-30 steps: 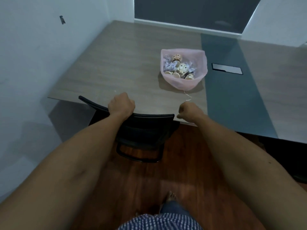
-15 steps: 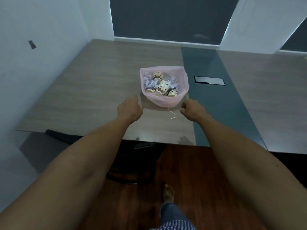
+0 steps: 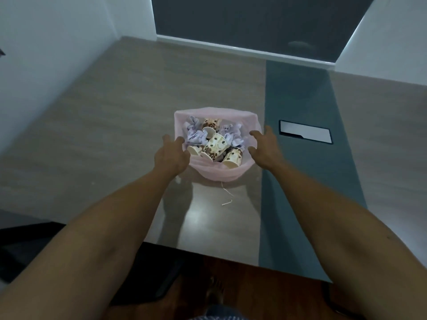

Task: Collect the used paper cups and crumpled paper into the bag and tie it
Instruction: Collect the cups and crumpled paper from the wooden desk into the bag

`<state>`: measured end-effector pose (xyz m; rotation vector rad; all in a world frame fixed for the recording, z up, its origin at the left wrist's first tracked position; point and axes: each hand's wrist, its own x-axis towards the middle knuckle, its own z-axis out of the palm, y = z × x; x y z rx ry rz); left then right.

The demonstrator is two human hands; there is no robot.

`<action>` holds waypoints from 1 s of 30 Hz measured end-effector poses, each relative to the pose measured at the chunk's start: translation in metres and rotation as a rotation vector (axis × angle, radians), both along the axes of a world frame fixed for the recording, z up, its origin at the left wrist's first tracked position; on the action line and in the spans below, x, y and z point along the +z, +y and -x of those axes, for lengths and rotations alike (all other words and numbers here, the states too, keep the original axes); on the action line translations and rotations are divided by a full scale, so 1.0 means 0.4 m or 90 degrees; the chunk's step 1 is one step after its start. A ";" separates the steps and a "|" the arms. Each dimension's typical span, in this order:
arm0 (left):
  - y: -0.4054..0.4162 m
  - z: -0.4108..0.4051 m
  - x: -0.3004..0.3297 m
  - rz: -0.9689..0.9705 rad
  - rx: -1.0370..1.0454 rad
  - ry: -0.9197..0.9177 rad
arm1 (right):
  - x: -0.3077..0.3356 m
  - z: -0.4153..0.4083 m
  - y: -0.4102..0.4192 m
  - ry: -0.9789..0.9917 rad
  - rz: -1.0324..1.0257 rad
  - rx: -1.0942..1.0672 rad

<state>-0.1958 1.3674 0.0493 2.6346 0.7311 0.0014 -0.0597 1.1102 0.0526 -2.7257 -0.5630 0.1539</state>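
A pink plastic bag [image 3: 217, 175] stands open on the table. Inside lie several patterned paper cups [image 3: 216, 147] and crumpled paper [image 3: 196, 135]. My left hand [image 3: 172, 155] is at the bag's left rim with fingers spread, touching or nearly touching it. My right hand [image 3: 263, 150] is at the bag's right rim, fingers apart and curved toward it. Neither hand grips anything. A thin pale string [image 3: 227, 197] trails from the bag's near side onto the table.
The grey wood table [image 3: 104, 139] has a dark teal strip [image 3: 300, 158] on the right with a rectangular cable hatch [image 3: 305, 134]. A black chair [image 3: 143, 273] is tucked under the near edge. White wall to the left, wooden floor below.
I have stepped closer to the table. Both hands left the chair back and table edge, reached forward and opened on either side of the bag.
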 end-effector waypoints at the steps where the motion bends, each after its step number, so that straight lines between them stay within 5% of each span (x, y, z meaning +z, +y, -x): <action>1: 0.007 -0.017 -0.016 0.002 0.009 0.010 | -0.011 -0.026 0.005 0.006 -0.002 0.008; 15: 0.036 -0.093 -0.132 0.122 0.023 -0.033 | -0.045 -0.137 0.079 -0.008 -0.029 0.062; 30: 0.217 0.158 0.138 0.050 0.113 -0.186 | 0.197 0.021 0.383 -0.045 -0.154 0.287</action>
